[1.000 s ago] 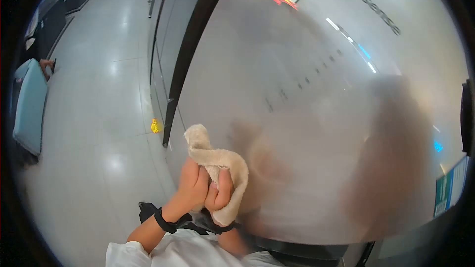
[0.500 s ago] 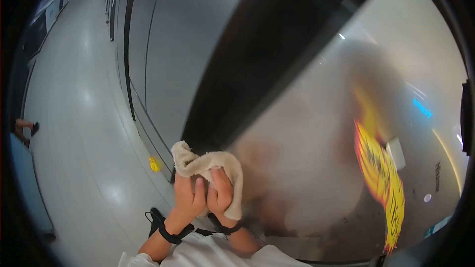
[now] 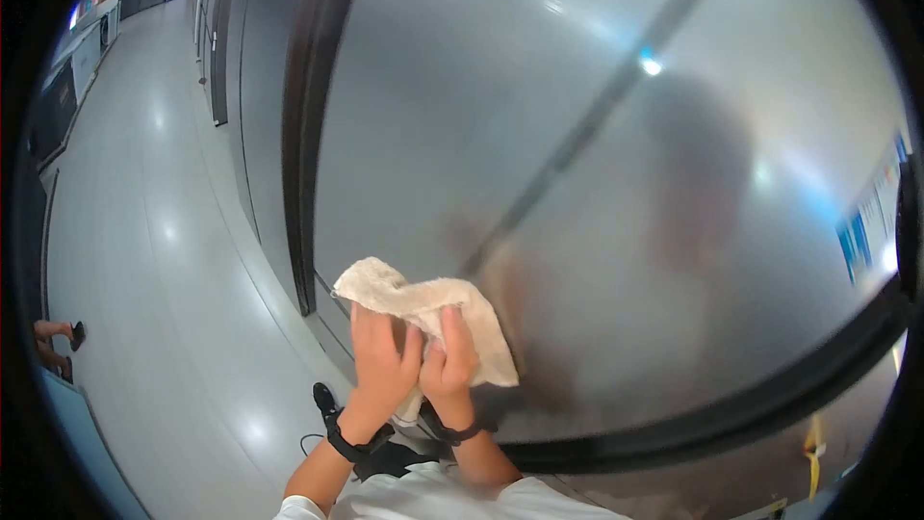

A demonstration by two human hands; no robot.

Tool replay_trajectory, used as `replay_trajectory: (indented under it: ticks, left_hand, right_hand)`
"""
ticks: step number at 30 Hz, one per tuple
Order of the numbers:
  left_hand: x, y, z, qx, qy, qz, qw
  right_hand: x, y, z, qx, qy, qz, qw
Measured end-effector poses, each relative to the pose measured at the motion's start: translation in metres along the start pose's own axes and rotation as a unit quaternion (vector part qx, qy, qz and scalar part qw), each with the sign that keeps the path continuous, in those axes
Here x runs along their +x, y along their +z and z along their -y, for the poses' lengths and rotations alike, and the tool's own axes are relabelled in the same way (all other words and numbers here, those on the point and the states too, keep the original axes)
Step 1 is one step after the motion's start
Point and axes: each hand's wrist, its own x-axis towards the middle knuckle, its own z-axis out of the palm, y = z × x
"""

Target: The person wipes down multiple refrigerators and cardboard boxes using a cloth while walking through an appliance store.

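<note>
A cream towel (image 3: 423, 297) is bunched between my two hands, in front of a glossy grey appliance door panel (image 3: 597, 260). My left hand (image 3: 377, 356) grips the towel's left part, fingers pointing up. Close beside it, my right hand (image 3: 450, 361) pinches the middle, and a loose corner hangs down to the right. Both wrists wear black bands. Whether the towel touches the panel I cannot tell.
A dark seam (image 3: 587, 135) crosses the panel. Black edging (image 3: 712, 424) runs along its lower right. To the left stretches a pale floor (image 3: 173, 250), where another person's feet (image 3: 60, 345) show at the far edge. My black shoe (image 3: 325, 400) stands below.
The view has shifted to a plain grey panel; the yellow flame-shaped graphic and wide dark gap are gone from sight. The towel is spread wider, still in both hands, slightly further right.
</note>
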Motion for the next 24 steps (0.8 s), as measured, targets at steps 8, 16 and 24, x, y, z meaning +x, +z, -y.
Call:
replay_trajectory:
  ticks: [8, 16, 24]
  left_hand:
    - [0.008, -0.019, -0.022, 0.026, 0.032, -0.08, 0.996]
    - [0.069, -0.164, 0.074, -0.016, 0.019, -0.157, 0.987]
    - [0.314, -0.201, 0.284, -0.057, -0.013, -0.015, 0.998]
  right_hand:
    - [0.013, 0.0, 0.009, 0.029, -0.091, -0.02, 0.995]
    - [0.044, 0.169, 0.1, 0.074, -0.162, 0.011, 0.984]
    - [0.165, 0.433, 0.039, -0.036, 0.048, 0.009, 0.998]
